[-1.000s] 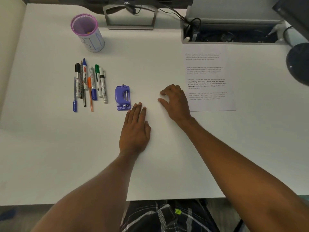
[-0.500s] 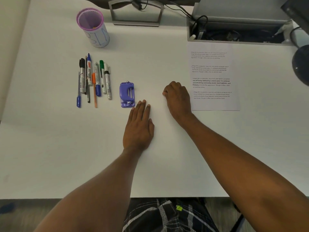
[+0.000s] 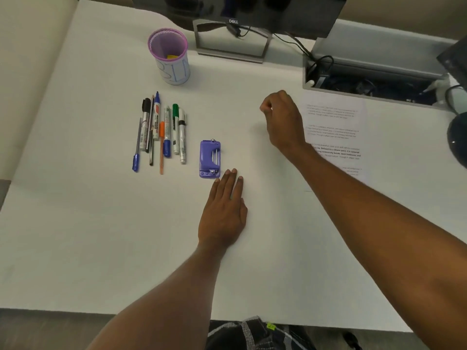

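Observation:
My left hand (image 3: pixel 223 210) lies flat on the white desk (image 3: pixel 101 223), fingers straight, fingertips just right of a small purple hole punch (image 3: pixel 210 159). My right hand (image 3: pixel 283 120) hovers above the desk further back, fingers curled in loosely, nothing visible in it. Several pens and markers (image 3: pixel 161 133) lie side by side left of the punch. A purple-rimmed mesh cup (image 3: pixel 169 56) stands upright behind the pens with a small yellow item inside. A printed sheet of paper (image 3: pixel 336 137) lies flat to the right, partly under my right forearm.
A monitor stand (image 3: pixel 231 50) sits at the back centre. An open cable tray (image 3: pixel 374 84) with wires is at the back right. A dark round object (image 3: pixel 457 137) is at the right edge. The desk's front edge runs near my lap.
My right hand has lifted off the desk and moved back, away from me, with its fingers curled. My left hand stays flat. The camera view has shifted, showing more of the monitor.

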`<act>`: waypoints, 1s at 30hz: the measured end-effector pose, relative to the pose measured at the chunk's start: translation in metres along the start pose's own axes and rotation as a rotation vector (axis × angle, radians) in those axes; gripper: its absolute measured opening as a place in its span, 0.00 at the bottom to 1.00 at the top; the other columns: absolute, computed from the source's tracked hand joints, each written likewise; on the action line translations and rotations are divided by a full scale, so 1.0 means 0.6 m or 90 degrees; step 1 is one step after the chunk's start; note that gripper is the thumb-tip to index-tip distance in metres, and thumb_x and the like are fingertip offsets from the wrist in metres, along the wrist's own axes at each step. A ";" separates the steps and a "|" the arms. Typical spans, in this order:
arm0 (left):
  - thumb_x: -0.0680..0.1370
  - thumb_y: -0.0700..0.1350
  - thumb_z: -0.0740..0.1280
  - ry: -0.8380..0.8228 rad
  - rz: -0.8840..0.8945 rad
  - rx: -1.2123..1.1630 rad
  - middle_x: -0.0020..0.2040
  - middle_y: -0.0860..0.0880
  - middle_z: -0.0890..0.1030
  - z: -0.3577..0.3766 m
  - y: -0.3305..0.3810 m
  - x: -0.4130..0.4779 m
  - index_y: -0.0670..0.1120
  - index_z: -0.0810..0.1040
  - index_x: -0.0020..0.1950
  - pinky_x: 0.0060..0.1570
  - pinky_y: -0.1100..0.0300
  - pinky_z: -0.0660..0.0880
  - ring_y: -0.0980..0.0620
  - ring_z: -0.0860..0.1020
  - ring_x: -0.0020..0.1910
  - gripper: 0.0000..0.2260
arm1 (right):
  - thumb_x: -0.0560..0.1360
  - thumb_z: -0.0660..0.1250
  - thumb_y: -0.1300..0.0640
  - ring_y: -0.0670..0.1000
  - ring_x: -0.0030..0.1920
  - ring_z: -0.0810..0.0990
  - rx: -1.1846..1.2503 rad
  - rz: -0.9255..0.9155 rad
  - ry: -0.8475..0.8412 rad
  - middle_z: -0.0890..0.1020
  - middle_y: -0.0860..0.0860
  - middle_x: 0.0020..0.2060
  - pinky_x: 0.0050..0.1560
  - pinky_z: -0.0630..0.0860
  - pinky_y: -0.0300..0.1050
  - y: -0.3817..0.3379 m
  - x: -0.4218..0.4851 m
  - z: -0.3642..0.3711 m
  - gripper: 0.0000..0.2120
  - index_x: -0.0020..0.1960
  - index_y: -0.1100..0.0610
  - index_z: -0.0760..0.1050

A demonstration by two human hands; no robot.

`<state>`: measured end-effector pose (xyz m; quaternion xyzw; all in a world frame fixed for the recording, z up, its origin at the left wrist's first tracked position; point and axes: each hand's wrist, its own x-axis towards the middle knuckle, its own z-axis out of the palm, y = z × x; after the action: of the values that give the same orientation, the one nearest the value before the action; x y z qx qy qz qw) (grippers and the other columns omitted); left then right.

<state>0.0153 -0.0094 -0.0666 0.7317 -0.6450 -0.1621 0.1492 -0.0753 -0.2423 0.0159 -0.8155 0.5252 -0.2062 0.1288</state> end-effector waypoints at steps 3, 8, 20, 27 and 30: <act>0.85 0.49 0.54 -0.007 -0.003 -0.016 0.84 0.47 0.56 0.003 -0.002 0.000 0.45 0.56 0.84 0.81 0.53 0.49 0.49 0.51 0.84 0.27 | 0.79 0.65 0.66 0.55 0.46 0.77 0.025 -0.068 0.024 0.80 0.57 0.47 0.45 0.75 0.46 -0.061 0.072 0.006 0.04 0.49 0.61 0.77; 0.85 0.50 0.57 -0.013 -0.016 -0.014 0.84 0.49 0.53 0.004 0.000 -0.002 0.46 0.54 0.84 0.78 0.53 0.47 0.51 0.46 0.83 0.28 | 0.81 0.67 0.60 0.50 0.44 0.75 0.068 -0.160 0.046 0.80 0.56 0.47 0.42 0.71 0.39 -0.182 0.182 0.038 0.04 0.51 0.59 0.79; 0.80 0.47 0.65 -0.006 0.028 -0.007 0.81 0.44 0.65 -0.013 0.000 0.004 0.43 0.68 0.79 0.79 0.50 0.59 0.46 0.61 0.82 0.28 | 0.80 0.67 0.59 0.51 0.42 0.77 -0.047 -0.154 -0.130 0.81 0.53 0.45 0.45 0.76 0.41 -0.283 0.327 0.125 0.03 0.49 0.53 0.78; 0.80 0.48 0.64 -0.013 0.022 -0.005 0.81 0.44 0.64 -0.007 0.001 -0.002 0.43 0.66 0.80 0.79 0.50 0.56 0.46 0.60 0.82 0.29 | 0.80 0.68 0.58 0.51 0.45 0.79 -0.066 -0.144 -0.125 0.84 0.54 0.51 0.46 0.76 0.41 -0.284 0.332 0.113 0.07 0.57 0.55 0.82; 0.80 0.48 0.64 -0.012 0.044 -0.003 0.82 0.44 0.63 -0.004 0.018 -0.017 0.43 0.65 0.80 0.79 0.50 0.55 0.46 0.59 0.82 0.28 | 0.80 0.69 0.58 0.51 0.47 0.81 -0.050 -0.148 -0.050 0.84 0.53 0.50 0.49 0.80 0.43 -0.268 0.309 0.091 0.05 0.53 0.55 0.84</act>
<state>0.0054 -0.0004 -0.0595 0.7074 -0.6706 -0.1653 0.1504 0.1472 -0.3443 0.0736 -0.8828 0.4292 -0.1669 0.0927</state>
